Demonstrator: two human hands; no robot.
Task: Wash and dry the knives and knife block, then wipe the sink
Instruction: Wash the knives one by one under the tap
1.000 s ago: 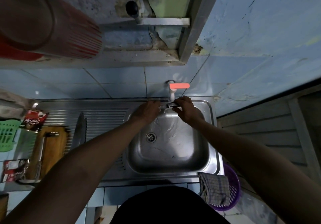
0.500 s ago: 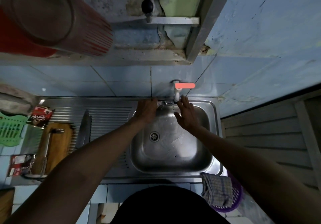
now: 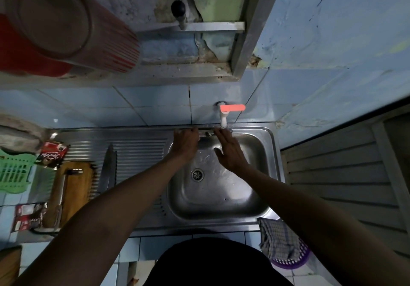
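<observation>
blue tiled wall (image 3: 155, 106) w/ a steel sink (image 3: 271, 152) set in the tabletop below it, dim light.

left hand (image 3: 185, 144) is at the back rim of the basin, fingers curled over a small knife (image 3: 207, 133) – only a short metal bit shows between the two hands, right under the tap (image 3: 223, 119). right hand (image 3: 229, 152) lies just at 3 o'clock of that bit, fingers straight and flat, holding nothing.

change: a sec ago the right hand was closed on the knife too, both hands working it under the spout; now it's let go and opened, left hand alone keeps it. looks like the rinse on this one is wrapping up, so prob next is setting it aside or drying. can't tell if water's running.

further out: a big knife (image 3: 108, 168) lies on the drainboard at 9 o'clock of the left hand, well apart; wooden knife block (image 3: 75, 188) just beyond it. checked cloth (image 3: 277, 239) hangs at the sink's front corner, 5 o'clock of the right hand – likely for drying.
</observation>
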